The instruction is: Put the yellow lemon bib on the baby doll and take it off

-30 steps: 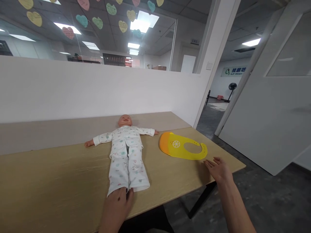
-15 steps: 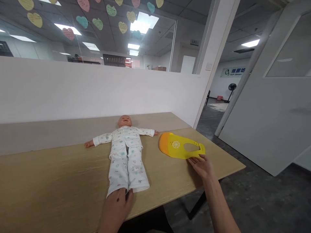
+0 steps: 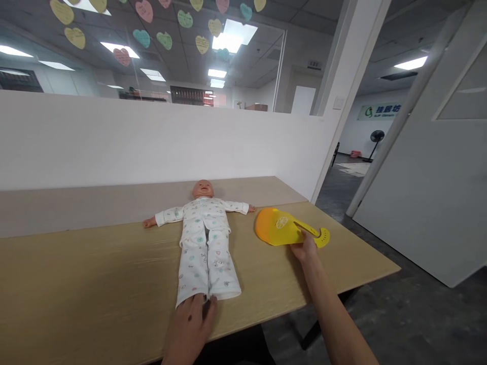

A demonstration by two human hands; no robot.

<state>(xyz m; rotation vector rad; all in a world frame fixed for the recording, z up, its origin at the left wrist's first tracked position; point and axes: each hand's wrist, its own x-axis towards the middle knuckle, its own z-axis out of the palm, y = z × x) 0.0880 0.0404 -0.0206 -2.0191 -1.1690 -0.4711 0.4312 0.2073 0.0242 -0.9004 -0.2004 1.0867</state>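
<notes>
A baby doll in white patterned pyjamas lies on its back on the wooden table, arms spread. My left hand rests at the doll's trouser cuffs and hides its feet; I cannot tell whether those fingers grip the cloth. To the right of the doll lies a yellow silicone bib with an orange pocket and a citrus print. My right hand is closed on the bib's lower edge, its fingers partly hiding the neck opening.
A low white partition with a beige ledge runs behind the table. Paper hearts hang on the glass above it. To the right, past the table edge, are a dark floor, a white door and a standing fan.
My right hand has moved left and up from the table onto the bib and closed on its lower edge. The bib's neck opening now looks narrower. My left hand stays at the cuffs.
</notes>
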